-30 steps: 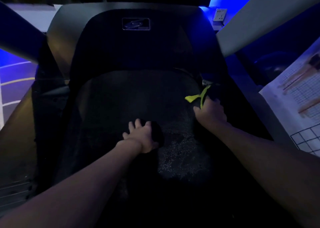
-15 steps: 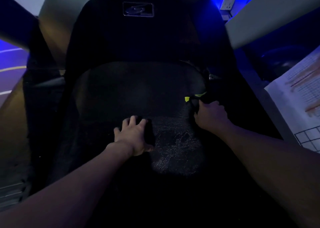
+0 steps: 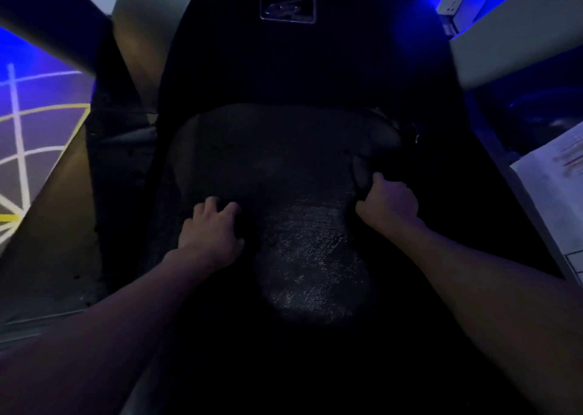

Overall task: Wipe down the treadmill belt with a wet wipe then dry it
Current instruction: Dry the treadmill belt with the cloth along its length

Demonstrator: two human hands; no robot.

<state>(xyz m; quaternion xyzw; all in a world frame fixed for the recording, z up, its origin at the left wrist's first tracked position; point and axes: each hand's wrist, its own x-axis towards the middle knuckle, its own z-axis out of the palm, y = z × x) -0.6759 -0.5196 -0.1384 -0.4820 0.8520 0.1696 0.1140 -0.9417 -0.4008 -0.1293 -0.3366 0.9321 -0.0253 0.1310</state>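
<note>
The dark treadmill belt (image 3: 268, 162) fills the middle of the head view, with a glistening wet patch (image 3: 309, 272) between my hands. My left hand (image 3: 211, 234) lies palm down on the belt at centre left, fingers curled over a dark cloth (image 3: 247, 225) that barely shows in the dim light. My right hand (image 3: 388, 203) is a fist at the belt's right edge, closed on a dark bunched item (image 3: 362, 171) that sticks out above the thumb. Both forearms reach in from the bottom.
The black motor hood with a logo plate (image 3: 287, 9) rises behind the belt. Grey handrails slant at upper left (image 3: 47, 35) and upper right (image 3: 504, 35). A printed sheet (image 3: 555, 193) lies at the right, a wall socket (image 3: 451, 1) above it. Lined floor (image 3: 31, 130) shows left.
My left hand has slid left across the belt with its cloth. The yellow-green strip by my right hand is no longer visible. The view has shifted closer and to the left.
</note>
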